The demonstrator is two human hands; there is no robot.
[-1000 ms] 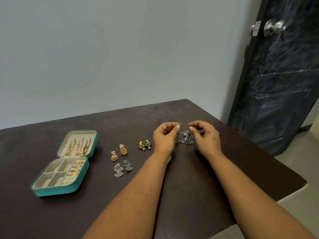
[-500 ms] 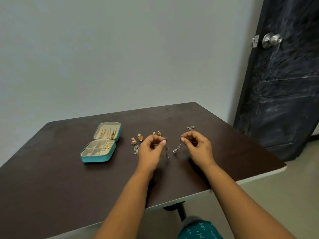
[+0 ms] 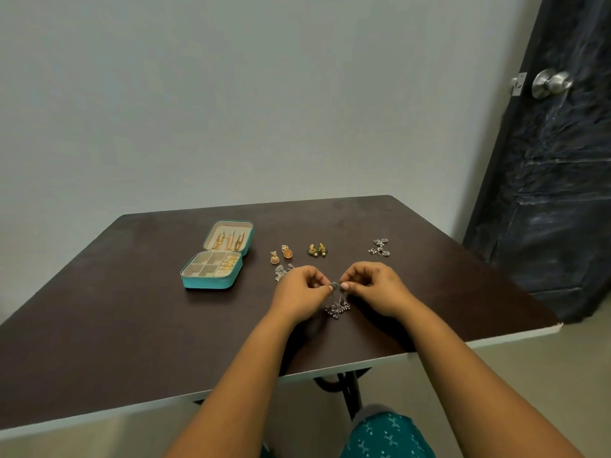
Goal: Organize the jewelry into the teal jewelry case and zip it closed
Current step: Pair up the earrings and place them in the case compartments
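I hold one dark silver earring with a cluster of small beads (image 3: 337,304) between both grips, above the near middle of the dark brown bench (image 3: 132,325). My left hand (image 3: 299,294) pinches its round top from the left, and my right hand (image 3: 375,289) pinches it from the right, fingertips almost meeting; the beaded cluster hangs just below them.

The teal zip jewelry case with a cream lining (image 3: 216,259) lies open to the left and farther off. Its raised lid holds four gold dangling pieces side by side, and gold pieces sit in the right-hand compartments of its base; I cannot count those.

Between the case and my hands lie two small gold bell-shaped earrings (image 3: 280,253), and to their right two green and gold earrings with pearl drops (image 3: 316,250). A pair of silver fan-shaped earrings (image 3: 281,272) sits just beside my left hand, partly hidden. To the far right lies a silver leaf-shaped cluster (image 3: 380,247), too tangled to count.

I can read no writing anywhere.
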